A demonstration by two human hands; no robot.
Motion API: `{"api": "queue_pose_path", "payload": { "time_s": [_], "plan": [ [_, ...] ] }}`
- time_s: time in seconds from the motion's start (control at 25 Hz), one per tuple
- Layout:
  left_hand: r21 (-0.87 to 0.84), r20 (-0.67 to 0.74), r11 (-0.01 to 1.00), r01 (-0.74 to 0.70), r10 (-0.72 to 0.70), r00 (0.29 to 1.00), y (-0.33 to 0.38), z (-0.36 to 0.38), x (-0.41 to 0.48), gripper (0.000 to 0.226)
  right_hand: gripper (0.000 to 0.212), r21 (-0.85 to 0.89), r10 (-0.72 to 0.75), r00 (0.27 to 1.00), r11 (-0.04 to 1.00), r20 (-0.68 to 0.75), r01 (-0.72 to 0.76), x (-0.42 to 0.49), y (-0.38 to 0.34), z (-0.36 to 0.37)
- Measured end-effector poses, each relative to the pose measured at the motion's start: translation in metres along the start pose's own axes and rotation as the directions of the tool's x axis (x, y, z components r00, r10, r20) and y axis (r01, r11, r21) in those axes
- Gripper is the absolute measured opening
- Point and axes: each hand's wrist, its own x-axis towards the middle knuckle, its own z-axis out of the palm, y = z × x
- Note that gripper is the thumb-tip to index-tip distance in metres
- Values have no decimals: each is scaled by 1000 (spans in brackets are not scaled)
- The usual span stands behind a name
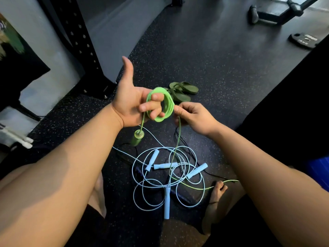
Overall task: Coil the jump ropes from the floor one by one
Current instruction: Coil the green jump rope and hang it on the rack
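My left hand is up above the tangle of pale blue ropes, thumb raised, its fingers curled through the coil of the green jump rope. One green handle hangs under that hand, over the tangle's far edge. My right hand pinches the green cord just beside the coil, and the loose cord drops into the tangle on the floor. Green sandals lie beyond the tangle.

I log one green jump rope: loops wound round my left hand, handle dangling, tail trailing downward; pale blue jump ropes: tangled on the floor.
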Motion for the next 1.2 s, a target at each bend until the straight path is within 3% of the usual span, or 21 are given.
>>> {"api": "queue_pose_path", "payload": {
  "time_s": [0.12, 0.24, 0.32, 0.44, 0.52, 0.6, 0.72, 0.84, 0.96, 1.04, 1.2],
  "plan": [
    [-281, -61, 939, -198, 188, 980, 5, -4, -4, 107, 17, 23, 70, 986, 997, 151, -75, -5, 8, 11],
    [-444, -155, 826, -348, 311, 938, 4, -8, -3, 112, 11, -90, 179, 954, 983, 239, -162, -8, 12, 18],
    [-426, -238, 803, -417, 345, 908, 2, -11, -1, 116, 13, -192, 236, 945, 962, 225, -194, -7, 11, 18],
    [-224, -363, 868, -443, 347, 864, -3, -10, 6, 122, 24, -291, 216, 955, 945, 204, -152, -4, 6, 16],
    [-2, -451, 931, -365, 325, 831, -7, -10, 14, 121, 23, -355, 133, 968, 933, 211, -51, -5, -1, 16],
    [277, -483, 942, -189, 307, 820, -13, -10, 22, 119, 21, -439, 14, 980, 895, 198, 76, -6, -7, 16],
    [507, -446, 861, 48, 215, 869, -21, -11, 27, 122, 20, -545, -214, 967, 799, 137, 254, -9, -14, 13],
    [632, -369, 748, 201, 63, 927, -28, -15, 29, 135, 15, -528, -368, 929, 780, 48, 336, -10, -16, 10],
    [712, -255, 653, 259, -103, 961, -32, -11, 26, 142, 12, -478, -413, 911, 802, -12, 358, -10, -16, 8],
    [745, -212, 616, 256, -145, 966, -30, 0, 20, 129, 18, -448, -427, 904, 815, -34, 368, -12, -17, 7],
    [557, -104, 799, 229, -206, 973, -23, 8, 15, 115, 19, -295, -337, 941, 900, -8, 320, -12, -18, 11]
  ]
}}
